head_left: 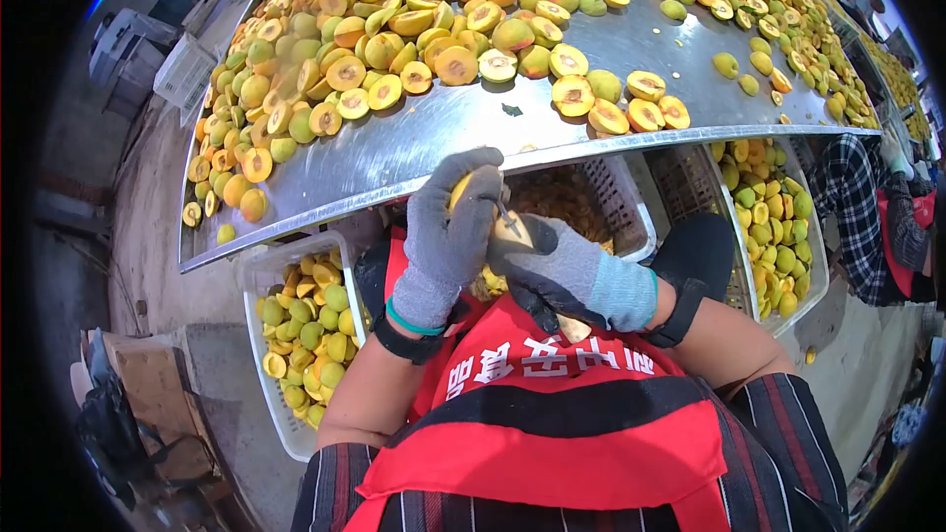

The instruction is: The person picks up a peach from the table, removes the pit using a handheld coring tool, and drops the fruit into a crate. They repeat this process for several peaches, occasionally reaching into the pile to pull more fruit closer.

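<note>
My left hand [448, 236], in a grey glove with dark palm and fingers, is closed around a yellow peach piece [459, 189], mostly hidden by the fingers. Close against it, my right hand [552, 264], gloved the same way, grips a hand tool [572, 328] whose pale handle end sticks out below the fist. The tool's thin metal end meets the fruit between the two hands; its exact shape is hard to make out. Both hands are above my lap, just in front of the metal table [394, 166]. Many halved peaches [456, 66] are heaped on that table, some showing their pits.
White crates of peach halves stand to the left [258, 335] and right [814, 266] of my legs. Under the table edge, another crate [631, 207] holds brownish pieces. A person in a checked sleeve [849, 207] is at the right. Cardboard boxes [148, 384] lie at the left.
</note>
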Action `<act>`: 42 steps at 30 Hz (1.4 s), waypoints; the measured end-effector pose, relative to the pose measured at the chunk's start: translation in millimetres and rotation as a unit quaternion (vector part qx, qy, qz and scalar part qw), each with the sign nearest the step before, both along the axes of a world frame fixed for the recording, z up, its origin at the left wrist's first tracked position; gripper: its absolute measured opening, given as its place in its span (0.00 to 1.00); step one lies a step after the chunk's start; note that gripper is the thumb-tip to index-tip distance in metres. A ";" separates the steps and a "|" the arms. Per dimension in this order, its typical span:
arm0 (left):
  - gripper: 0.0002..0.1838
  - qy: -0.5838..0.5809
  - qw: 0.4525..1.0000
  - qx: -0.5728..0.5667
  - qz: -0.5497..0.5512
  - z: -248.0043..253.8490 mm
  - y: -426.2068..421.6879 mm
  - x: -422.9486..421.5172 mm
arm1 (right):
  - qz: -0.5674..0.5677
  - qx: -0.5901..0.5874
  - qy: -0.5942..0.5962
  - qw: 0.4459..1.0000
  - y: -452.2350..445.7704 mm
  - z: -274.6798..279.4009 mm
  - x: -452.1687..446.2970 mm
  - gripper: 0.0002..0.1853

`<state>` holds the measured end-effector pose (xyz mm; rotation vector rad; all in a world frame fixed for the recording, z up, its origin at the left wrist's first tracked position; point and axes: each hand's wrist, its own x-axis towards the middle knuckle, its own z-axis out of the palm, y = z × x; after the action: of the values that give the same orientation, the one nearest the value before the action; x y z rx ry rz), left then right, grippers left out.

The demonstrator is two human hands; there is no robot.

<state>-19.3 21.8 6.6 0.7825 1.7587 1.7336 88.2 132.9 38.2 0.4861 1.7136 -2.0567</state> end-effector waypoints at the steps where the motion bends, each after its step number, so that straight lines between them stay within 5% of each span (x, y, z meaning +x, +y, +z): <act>1: 0.16 0.040 0.999 0.022 0.027 7.5 2.4 3.9 | 0.002 -0.002 -0.001 1.000 -2.4 -3.2 0.3 0.11; 3: 0.17 0.082 0.994 0.044 0.050 14.0 4.6 3.7 | -0.022 0.205 0.239 0.949 -6.3 -19.0 0.6 0.13; 4: 0.18 0.086 0.996 -0.004 0.013 16.3 5.9 -0.5 | 0.018 0.466 0.426 0.776 -2.6 -47.3 -3.8 0.13; 5: 0.19 0.087 0.995 -0.053 -0.023 17.1 6.5 -4.4 | 0.017 0.467 0.425 0.775 -1.9 -43.4 -2.7 0.13; 7: 0.20 0.153 0.984 -0.045 -0.084 6.5 4.0 -11.8 | 0.125 0.498 0.155 0.844 -2.5 -31.1 4.1 0.14; 8: 0.20 0.087 0.990 -0.062 -0.092 4.0 4.4 -11.5 | 0.120 0.474 0.125 0.863 -2.1 -23.3 3.6 0.14; 11: 0.18 0.009 0.991 -0.077 -0.113 -1.6 6.0 -15.4 | 0.081 0.450 0.288 0.842 -2.1 -62.1 -6.5 0.15; 12: 0.17 -0.016 0.997 -0.049 -0.065 -1.8 8.0 -14.0 | 0.082 0.452 0.288 0.840 -1.4 -56.2 -8.6 0.15; 13: 0.16 -0.039 0.999 -0.021 -0.018 -1.0 10.0 -12.4 | 0.032 0.369 0.239 0.898 -0.7 -47.9 -10.7 0.14; 17: 0.14 0.156 0.981 0.021 0.112 -12.3 15.1 6.0 | 0.030 0.179 0.045 0.982 -0.2 -5.6 -12.0 0.14; 19: 0.15 0.005 1.000 0.017 0.022 -12.1 6.9 -1.8 | 0.037 0.197 0.155 0.967 1.0 -47.9 -10.4 0.13; 21: 0.16 0.066 0.995 -0.023 -0.070 -4.9 0.6 -13.3 | 0.144 0.468 0.307 0.816 7.7 -46.4 -3.2 0.14; 23: 0.16 0.066 0.991 -0.080 -0.090 3.9 -2.3 -12.6 | 0.082 0.422 0.243 0.869 3.2 -37.6 0.9 0.13; 26: 0.18 0.130 0.987 -0.043 -0.090 -2.7 2.7 -14.9 | 0.016 0.096 0.062 0.993 4.7 -18.9 0.8 0.12; 30: 0.14 0.138 0.990 0.015 -0.031 -13.2 5.0 -8.9 | 0.011 -0.113 0.066 0.991 8.8 -23.3 5.8 0.11; 35: 0.22 0.135 0.990 -0.033 0.008 -10.3 14.0 -1.8 | -0.050 -0.024 0.032 0.998 -6.5 -11.8 -1.0 0.11; 37: 0.23 0.169 0.982 0.051 0.059 -23.5 18.6 -2.8 | -0.046 0.062 0.057 0.995 -5.7 -13.6 -5.8 0.11; 39: 0.25 0.175 0.981 0.061 0.053 -21.0 18.1 -1.6 | -0.025 -0.014 0.025 0.999 0.5 -8.5 -1.0 0.11; 41: 0.23 0.009 0.995 0.068 0.069 -19.5 17.0 1.0 | -0.021 -0.093 0.056 0.994 3.0 -8.6 2.0 0.12; 42: 0.27 0.053 0.995 0.066 0.048 -23.5 16.0 -3.8 | -0.055 -0.163 0.029 0.985 0.5 -13.0 4.3 0.12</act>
<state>-23.1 37.9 -16.9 0.8717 1.7910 1.9213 92.5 133.3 25.2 0.4260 1.3678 -2.3933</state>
